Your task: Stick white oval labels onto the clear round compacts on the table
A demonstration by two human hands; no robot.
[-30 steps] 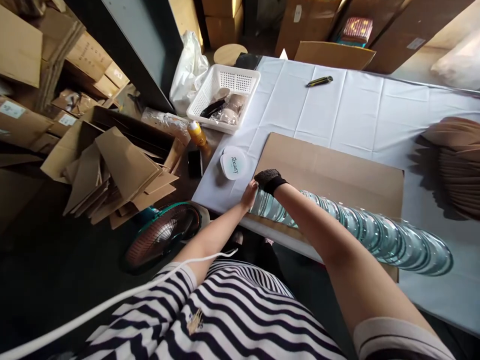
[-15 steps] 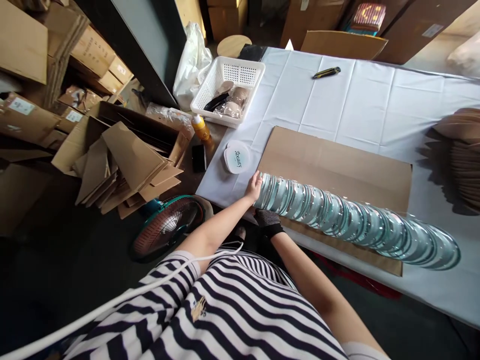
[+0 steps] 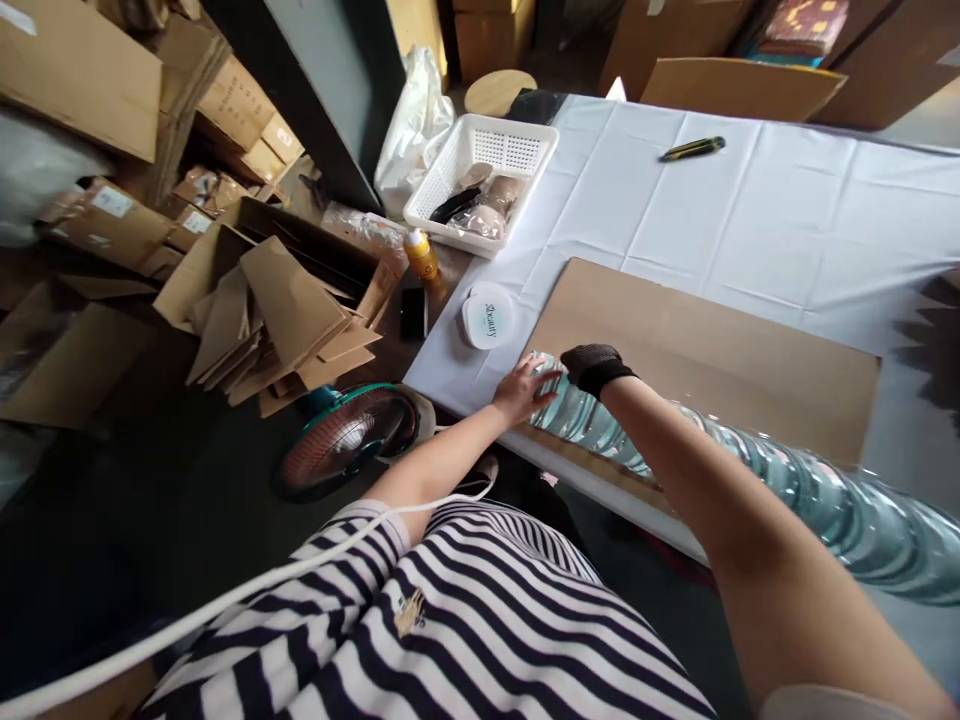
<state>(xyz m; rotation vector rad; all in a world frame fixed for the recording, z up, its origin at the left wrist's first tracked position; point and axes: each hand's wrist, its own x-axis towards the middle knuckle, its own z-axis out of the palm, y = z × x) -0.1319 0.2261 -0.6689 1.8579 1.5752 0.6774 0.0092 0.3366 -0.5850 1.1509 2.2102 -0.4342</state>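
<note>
the long row of clear discs (image 3: 750, 470) is laid along the near edge of the cardboard sheet (image 3: 712, 340). its left end is pressed by the left hand (image 3: 521, 388), fingers spread, grip released. the gloved right hand (image 3: 592, 366) is curled over the same end; whether anything is gripped cannot be told. the white round lid (image 3: 488, 314) is seen just beyond.
</note>
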